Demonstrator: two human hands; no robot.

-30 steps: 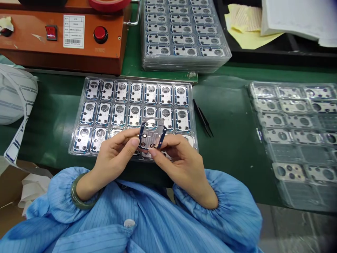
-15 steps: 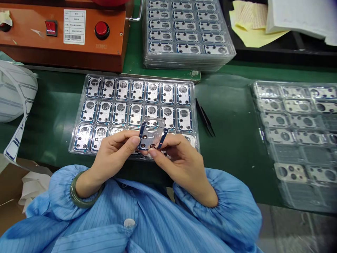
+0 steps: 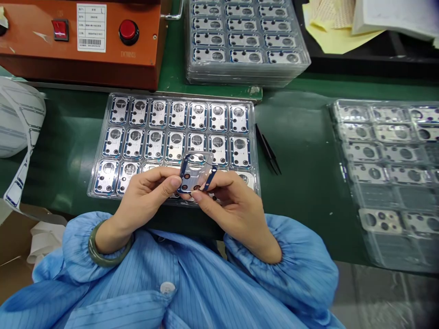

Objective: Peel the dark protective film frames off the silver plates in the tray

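Note:
Both hands hold one small metal plate [image 3: 196, 172] with a blue rim and round holes, tilted up just above the near edge of a clear tray [image 3: 99, 171]. My left hand [image 3: 147, 196] pinches its left edge with fingers closed. My right hand [image 3: 236, 205] pinches its lower right edge. The tray holds three rows of like plates [image 3: 178, 132] in pockets; the hands hide part of its front row.
Black tweezers [image 3: 269, 151] lie right of the tray on the green mat. An orange machine [image 3: 82, 41] with a red button stands at the back left, stacked full trays [image 3: 243, 41] behind, a partly filled tray [image 3: 387, 178] at right, a white strip [image 3: 20, 137] at left.
The plate has tipped slightly lower and flatter between my fingers. The view has shifted a little; hands stay over the tray's front edge.

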